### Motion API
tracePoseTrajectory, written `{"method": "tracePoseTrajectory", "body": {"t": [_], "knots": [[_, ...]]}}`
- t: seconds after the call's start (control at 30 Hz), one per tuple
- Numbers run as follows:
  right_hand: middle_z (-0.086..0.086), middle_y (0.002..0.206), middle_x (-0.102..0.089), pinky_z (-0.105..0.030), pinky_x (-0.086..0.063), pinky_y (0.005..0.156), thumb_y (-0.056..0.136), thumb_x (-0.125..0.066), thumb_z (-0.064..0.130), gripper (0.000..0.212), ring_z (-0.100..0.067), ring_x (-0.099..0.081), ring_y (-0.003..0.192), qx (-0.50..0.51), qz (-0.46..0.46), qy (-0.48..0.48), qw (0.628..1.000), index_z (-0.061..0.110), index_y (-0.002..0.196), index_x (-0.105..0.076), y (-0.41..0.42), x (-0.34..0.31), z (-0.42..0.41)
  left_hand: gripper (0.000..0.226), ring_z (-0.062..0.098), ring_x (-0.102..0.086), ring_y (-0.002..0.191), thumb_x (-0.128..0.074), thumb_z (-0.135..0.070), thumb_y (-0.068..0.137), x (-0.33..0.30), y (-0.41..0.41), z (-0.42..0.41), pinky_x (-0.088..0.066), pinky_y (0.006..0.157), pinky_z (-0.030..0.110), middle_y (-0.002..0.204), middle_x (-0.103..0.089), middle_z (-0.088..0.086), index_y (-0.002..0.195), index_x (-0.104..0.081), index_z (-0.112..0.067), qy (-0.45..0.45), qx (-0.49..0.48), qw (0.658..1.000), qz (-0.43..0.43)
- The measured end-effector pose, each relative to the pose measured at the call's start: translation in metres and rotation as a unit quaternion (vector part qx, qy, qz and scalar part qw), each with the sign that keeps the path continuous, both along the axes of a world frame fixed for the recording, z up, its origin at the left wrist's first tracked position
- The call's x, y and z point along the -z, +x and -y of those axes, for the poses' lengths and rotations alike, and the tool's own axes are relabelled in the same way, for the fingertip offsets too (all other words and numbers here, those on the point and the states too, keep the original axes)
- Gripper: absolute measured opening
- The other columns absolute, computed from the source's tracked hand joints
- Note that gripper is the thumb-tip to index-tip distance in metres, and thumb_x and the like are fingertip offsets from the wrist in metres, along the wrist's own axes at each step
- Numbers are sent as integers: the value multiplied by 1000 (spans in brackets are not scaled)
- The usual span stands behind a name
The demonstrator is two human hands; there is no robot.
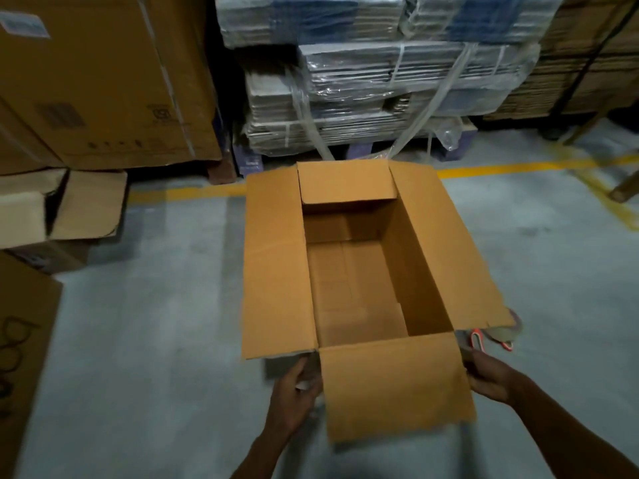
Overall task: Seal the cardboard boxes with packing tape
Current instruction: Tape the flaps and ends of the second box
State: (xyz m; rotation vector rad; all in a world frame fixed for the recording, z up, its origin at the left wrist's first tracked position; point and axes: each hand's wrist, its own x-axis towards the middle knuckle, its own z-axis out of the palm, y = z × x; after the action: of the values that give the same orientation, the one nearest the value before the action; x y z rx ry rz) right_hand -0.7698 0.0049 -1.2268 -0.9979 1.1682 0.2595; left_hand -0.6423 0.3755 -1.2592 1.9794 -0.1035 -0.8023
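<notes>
An empty brown cardboard box (273,271) is held in front of me over the grey floor, with all its top flaps folded outward. Its near flap (394,385) hangs toward me. My left hand (294,395) grips the box's near left corner under the flap. My right hand (491,375) holds the near right corner. No packing tape can be seen.
Large brown cartons (96,81) stand at the left, with an open box (62,205) below them. Wrapped bundles of flat cardboard (363,91) sit on a pallet behind. Yellow floor lines (501,169) cross the concrete. A shoe (498,335) shows near the right flap.
</notes>
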Motion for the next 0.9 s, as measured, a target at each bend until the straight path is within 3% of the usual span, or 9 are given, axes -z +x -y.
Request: {"method": "tracePoseTrajectory", "body": {"t": [0.1, 0.2, 0.37, 0.43, 0.5, 0.6, 0.73, 0.83, 0.9], "knots": [[-24, 95, -70, -45, -63, 67, 99, -54, 19, 28, -31, -70, 80, 26, -12, 4, 1000, 0, 118, -63, -4, -13, -4, 49, 6, -72, 91, -72, -33, 84, -16, 1, 3, -57, 74, 23, 101, -78, -7, 132, -62, -27, -29, -28, 998, -57], [-16, 78, -68, -39, -60, 61, 97, -55, 21, 20, -26, -69, 64, 32, -35, 10, 999, 5, 97, -66, -3, -19, -11, 19, 20, -70, 71, -57, -13, 101, -44, -4, 20, -54, 61, 29, 80, -77, -1, 109, -71, -24, -101, -123, 970, -182], [-8, 61, -60, -31, -56, 53, 98, -53, 13, 25, -19, -60, 51, 32, -18, 91, 995, 7, 76, -64, -11, -23, -15, 16, 33, -73, 92, -63, -25, 100, -49, -25, 32, -56, 79, 37, 97, -79, 9, 101, -77, -17, -137, -182, 947, -229], [-7, 64, -60, -31, -54, 56, 85, -71, 15, 10, -18, -59, 54, 3, -14, 103, 995, 8, 81, -65, -14, -23, -13, 9, 31, -76, 94, -71, -13, 93, -51, -34, 39, -61, 78, 36, 96, -80, 9, 99, -78, -16, -146, -193, 949, -202], [-5, 62, -58, -28, -52, 55, 67, -88, 15, 26, -16, -58, 52, -10, -17, 110, 994, 8, 78, -66, -18, -22, -7, 10, 25, -77, 84, -73, -9, 90, -56, -42, 48, -62, 71, 32, 94, -80, 10, 98, -77, -15, -150, -243, 936, -208], [-6, 57, -64, -27, -55, 47, 94, -61, 13, 19, -16, -63, 47, 13, 19, 153, 988, 6, 78, -68, -25, -30, -5, 18, 28, -76, 85, -74, -11, 89, -66, -46, 56, -62, 78, 39, 98, -79, 15, 107, -75, -6, -147, -305, 914, -224], [-12, 77, -75, -31, -62, 59, 89, -54, 11, 31, -20, -74, 66, 81, 76, 184, 977, 7, 73, -80, -26, -43, -4, 46, 37, -68, 110, -69, -33, 91, -83, -45, 63, -57, 86, 45, 117, -74, 17, 127, -65, -5, -198, -334, 889, -244], [-15, 122, -72, -38, -63, 83, 84, -60, 10, 25, -30, -73, 107, 93, 126, 220, 963, 5, 106, -71, -19, -45, -5, 56, 35, -70, 101, -45, -57, 99, -94, -39, 67, -55, 80, 41, 117, -73, 14, 119, -66, -9, -269, -357, 852, -274], [-13, 130, -69, -37, -62, 87, 88, -58, 13, 38, -32, -67, 118, 61, 155, 212, 963, 9, 126, -60, -7, -49, -7, 75, 35, -71, 102, -34, -66, 99, -97, -33, 73, -56, 83, 42, 124, -73, 15, 127, -65, -4, -276, -341, 858, -267]]}}
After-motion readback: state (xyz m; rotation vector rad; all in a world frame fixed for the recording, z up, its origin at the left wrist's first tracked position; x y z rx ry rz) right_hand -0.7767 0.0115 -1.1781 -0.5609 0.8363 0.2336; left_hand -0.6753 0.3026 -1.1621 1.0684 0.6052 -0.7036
